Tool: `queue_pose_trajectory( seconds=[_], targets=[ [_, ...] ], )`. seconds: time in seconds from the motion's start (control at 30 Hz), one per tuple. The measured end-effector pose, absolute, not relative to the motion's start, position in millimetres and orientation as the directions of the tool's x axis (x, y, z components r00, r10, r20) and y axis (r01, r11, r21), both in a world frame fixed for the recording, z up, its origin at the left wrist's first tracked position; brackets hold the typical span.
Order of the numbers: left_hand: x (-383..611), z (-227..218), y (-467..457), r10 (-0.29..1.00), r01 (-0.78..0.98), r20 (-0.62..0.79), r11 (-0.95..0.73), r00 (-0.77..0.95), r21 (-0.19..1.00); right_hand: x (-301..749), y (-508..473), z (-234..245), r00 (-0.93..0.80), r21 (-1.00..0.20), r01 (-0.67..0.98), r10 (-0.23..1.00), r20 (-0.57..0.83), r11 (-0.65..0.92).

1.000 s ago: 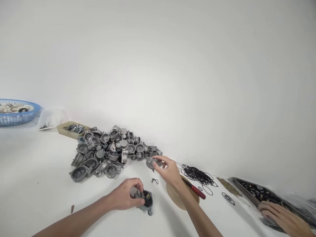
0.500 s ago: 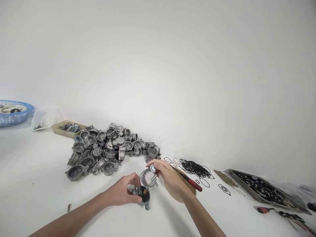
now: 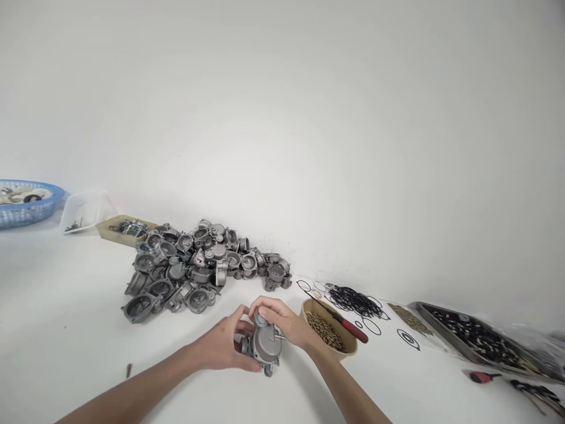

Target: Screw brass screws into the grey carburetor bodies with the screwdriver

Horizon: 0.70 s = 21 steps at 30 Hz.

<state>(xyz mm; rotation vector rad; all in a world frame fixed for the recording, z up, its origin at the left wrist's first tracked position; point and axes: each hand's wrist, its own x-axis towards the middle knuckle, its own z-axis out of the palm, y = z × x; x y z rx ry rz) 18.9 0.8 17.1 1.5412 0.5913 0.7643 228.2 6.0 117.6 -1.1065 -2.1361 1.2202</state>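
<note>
While resting low and centre on the white table (image 3: 66,318), clasped from both sides: a grey metal carburetor body (image 3: 247,347), just ahead of the two forearms. Gripped on its left side by the left hand (image 3: 220,346), fingers curled shut against the casting. Covered from above and from the right by the right hand (image 3: 285,325), thumb and fingertips closed on a rounded grey cover (image 3: 266,341) set on top of the body; seemingly seated flush, though hard to tell behind the fingers. Just right of the right hand, close to the wrist: a brown bowl (image 3: 342,354) of small brass parts, with a red-handled tool (image 3: 348,330) laid across its far rim. Beyond the hands, heaped against the wall: a pile of grey castings (image 3: 194,271). Farther right, a tangle of black O-rings (image 3: 353,300), then a metal tray (image 3: 435,335) of dark parts. Far left, well apart from the hands: a blue basket (image 3: 26,215), a clear tub (image 3: 86,209) and a tan tray (image 3: 110,231).
</note>
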Motion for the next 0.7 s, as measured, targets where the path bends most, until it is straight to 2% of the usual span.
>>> queue_pose_trajectory(
  seconds=[0.57, 0.7],
  targets=[
    [19.9, 9.9, 5.0, 0.737, -0.14, 0.106, -0.016, 0.668, 0.99, 232.5, 15.4, 111.7, -0.652, -0.846, 0.428, 0.757, -0.046, 0.317],
    [20.2, 9.4, 5.9, 0.742, -0.156, 0.094, 0.015, 0.663, 0.988, 230.7, 11.3, 109.7, -0.624, -0.812, 0.464, 0.781, -0.016, 0.354]
  ],
)
